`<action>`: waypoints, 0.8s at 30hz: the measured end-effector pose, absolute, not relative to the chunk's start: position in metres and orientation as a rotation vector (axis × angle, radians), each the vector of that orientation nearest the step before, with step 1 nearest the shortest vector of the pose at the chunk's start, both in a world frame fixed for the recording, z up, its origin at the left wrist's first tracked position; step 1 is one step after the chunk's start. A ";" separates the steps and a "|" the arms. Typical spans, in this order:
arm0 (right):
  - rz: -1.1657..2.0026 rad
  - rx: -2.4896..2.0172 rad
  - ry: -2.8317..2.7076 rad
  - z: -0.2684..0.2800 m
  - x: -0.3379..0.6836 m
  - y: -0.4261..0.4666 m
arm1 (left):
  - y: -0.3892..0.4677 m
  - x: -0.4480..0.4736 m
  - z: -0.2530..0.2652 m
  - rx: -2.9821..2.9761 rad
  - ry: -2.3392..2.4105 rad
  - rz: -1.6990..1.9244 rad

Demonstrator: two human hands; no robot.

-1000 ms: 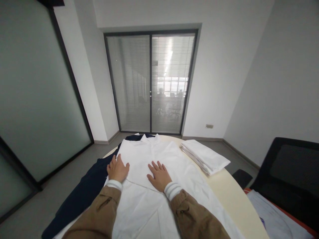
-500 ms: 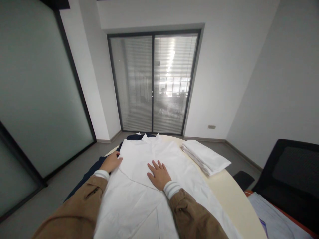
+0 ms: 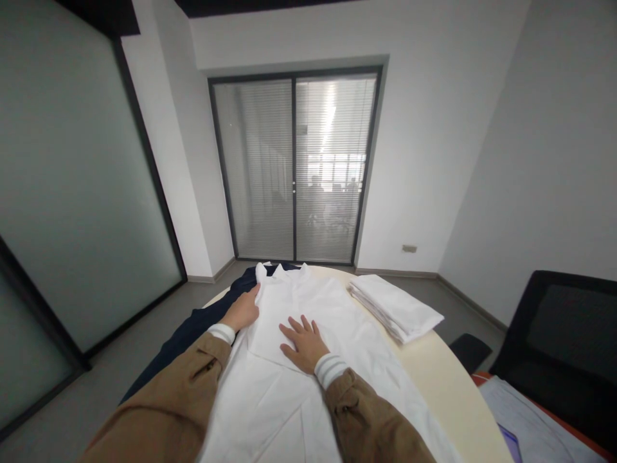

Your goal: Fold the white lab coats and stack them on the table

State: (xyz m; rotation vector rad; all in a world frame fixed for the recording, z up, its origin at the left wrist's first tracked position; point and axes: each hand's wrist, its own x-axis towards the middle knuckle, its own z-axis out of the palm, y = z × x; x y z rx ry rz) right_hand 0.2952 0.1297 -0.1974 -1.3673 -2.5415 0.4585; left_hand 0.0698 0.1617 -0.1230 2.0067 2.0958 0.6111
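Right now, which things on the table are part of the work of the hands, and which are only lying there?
In the work:
- white shirt, spread flat
- left hand, gripping the shirt's left edge
- right hand, flat on the shirt

Only lying about:
- folded white cloths, stacked to the right
- dark blue cloth, under the shirt, hanging off the table
- black chair

The white shirt (image 3: 308, 360) runs off the bottom edge, its hem unseen. The left hand (image 3: 242, 311) has its fingertips tucked under the shirt's edge, out of sight. A dark garment (image 3: 187, 331) lies mostly beneath the shirt. Figures behind the blinds (image 3: 328, 193) are too blurred to tell
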 end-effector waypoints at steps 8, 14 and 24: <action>0.444 -1.333 -2.523 -0.201 0.296 0.130 | 0.179 0.106 -0.140 2.135 1.916 0.530; 0.443 -1.343 -2.510 -0.201 0.296 0.131 | 0.185 0.124 -0.164 2.170 1.850 0.423; 0.444 -1.355 -2.486 -0.206 0.295 0.134 | 0.159 0.119 -0.158 2.073 1.860 0.244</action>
